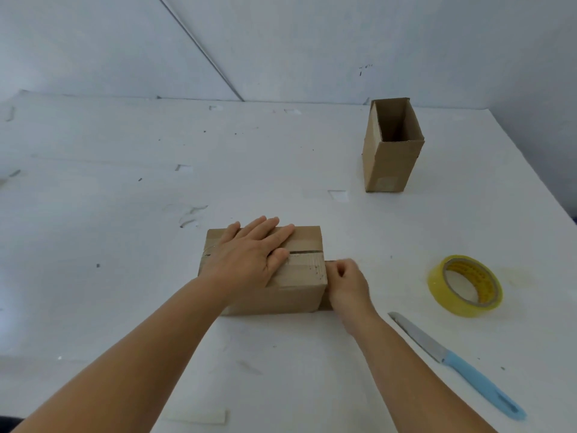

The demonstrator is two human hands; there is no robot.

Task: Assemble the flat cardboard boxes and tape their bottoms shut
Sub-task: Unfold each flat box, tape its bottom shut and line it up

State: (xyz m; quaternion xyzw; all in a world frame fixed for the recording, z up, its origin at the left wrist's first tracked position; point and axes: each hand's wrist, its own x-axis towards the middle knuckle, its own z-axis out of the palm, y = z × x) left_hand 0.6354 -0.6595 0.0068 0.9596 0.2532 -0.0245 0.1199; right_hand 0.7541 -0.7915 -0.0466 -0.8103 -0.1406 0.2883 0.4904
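Note:
A brown cardboard box point(299, 276) stands in the middle of the white table with its folded flaps facing up, a clear strip of tape along their seam. My left hand point(249, 251) lies flat on top of the flaps with fingers spread straight. My right hand point(346, 282) is against the box's right side, fingers curled, pressing at the tape end by the top edge. A second cardboard box point(390, 164) stands upright at the back right with its open end up. A roll of yellow-tinted clear tape point(465, 284) lies to the right.
A knife with a light blue handle point(462, 367) lies at the front right, blade pointing toward the box. The white table point(125, 214) carries small scuffs and bits of tape. A white strip point(196, 415) lies near the front edge. White walls stand behind.

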